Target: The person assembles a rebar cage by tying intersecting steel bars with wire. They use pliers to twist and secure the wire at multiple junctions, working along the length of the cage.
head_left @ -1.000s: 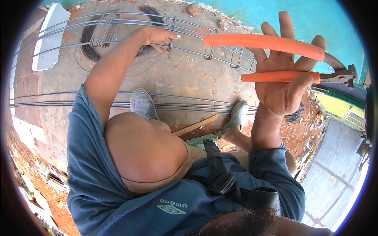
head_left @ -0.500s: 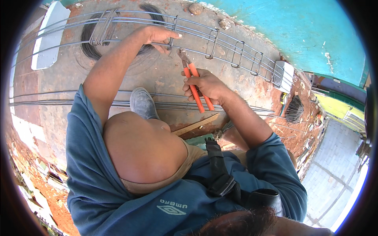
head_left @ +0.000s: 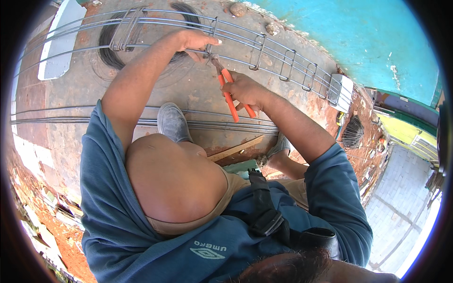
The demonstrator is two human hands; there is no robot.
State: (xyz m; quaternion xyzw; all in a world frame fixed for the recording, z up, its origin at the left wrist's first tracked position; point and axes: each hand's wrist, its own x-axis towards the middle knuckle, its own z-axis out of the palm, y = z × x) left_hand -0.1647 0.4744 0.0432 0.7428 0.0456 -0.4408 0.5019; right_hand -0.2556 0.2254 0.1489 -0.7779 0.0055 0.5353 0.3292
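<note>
My right hand [head_left: 246,90] is closed round the orange handles of a pair of end-cutting pincers [head_left: 229,96]. Their metal jaws meet the lower bar of a long rebar cage [head_left: 278,70], right beside a square stirrup [head_left: 213,29]. With its thumb and fingers, my left hand [head_left: 198,41] grips that stirrup where it crosses the bars; the fingertips are partly hidden behind the steel. Any tie wire at the jaws is too small to make out. More stirrups [head_left: 257,53] ring the cage farther right.
Black wire coils [head_left: 109,47] and a bunch of loose stirrups [head_left: 126,33] lie at the left. A white block [head_left: 340,92] supports the cage's right end. Loose rods [head_left: 226,126] cross the floor near my shoe [head_left: 173,121]. A turquoise wall [head_left: 368,37] stands beyond.
My right hand has moved up and slightly left, bringing the pincer jaws to the lower bar at the stirrup. The handles have come a bit closer together. My left hand keeps its grip.
</note>
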